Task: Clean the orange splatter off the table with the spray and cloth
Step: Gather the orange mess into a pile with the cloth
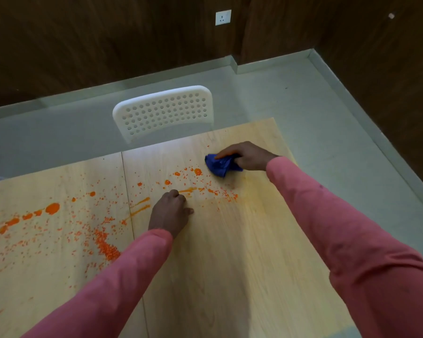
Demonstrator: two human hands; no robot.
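Orange splatter covers the left and middle of the light wooden table, with drops reaching as far as the blob near the far right. My right hand grips a crumpled blue cloth and presses it on the tabletop just right of that blob. My left hand rests on the table among the middle drops, fingers curled under, holding nothing. A faint orange smear shows on the wood below the cloth. No spray bottle is in sight.
A white perforated chair stands pushed against the table's far edge. The table's right edge runs diagonally beside grey floor. Dark wood-panelled walls with a white socket lie beyond.
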